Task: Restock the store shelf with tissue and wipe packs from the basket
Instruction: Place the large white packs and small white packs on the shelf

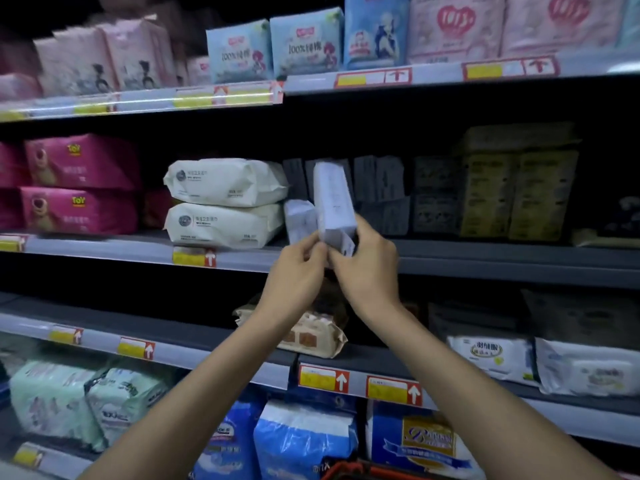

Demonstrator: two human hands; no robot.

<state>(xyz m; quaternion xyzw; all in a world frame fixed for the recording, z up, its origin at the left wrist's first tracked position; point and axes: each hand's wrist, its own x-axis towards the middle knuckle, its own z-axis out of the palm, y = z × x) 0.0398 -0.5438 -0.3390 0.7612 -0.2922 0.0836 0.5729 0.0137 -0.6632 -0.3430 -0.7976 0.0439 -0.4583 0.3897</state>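
My right hand (369, 268) grips the lower end of a pale lilac tissue pack (333, 202), held upright and tilted just above the front edge of the middle shelf (485, 261). My left hand (298, 275) pinches the bottom of a second, smaller lilac pack (299, 218) that stands right beside it on the left. Both packs sit between two stacked white wipe packs (225, 202) and a row of dark grey packs (379, 178). The red rim of the basket (349, 471) shows at the bottom edge.
Pink packs (79, 188) fill the middle shelf's left side; olive boxes (519, 188) stand on its right. The upper shelf holds pink and blue packs (304, 46). Below are a brown pack (311, 336), white wipe packs (491, 358) and blue bags (304, 441).
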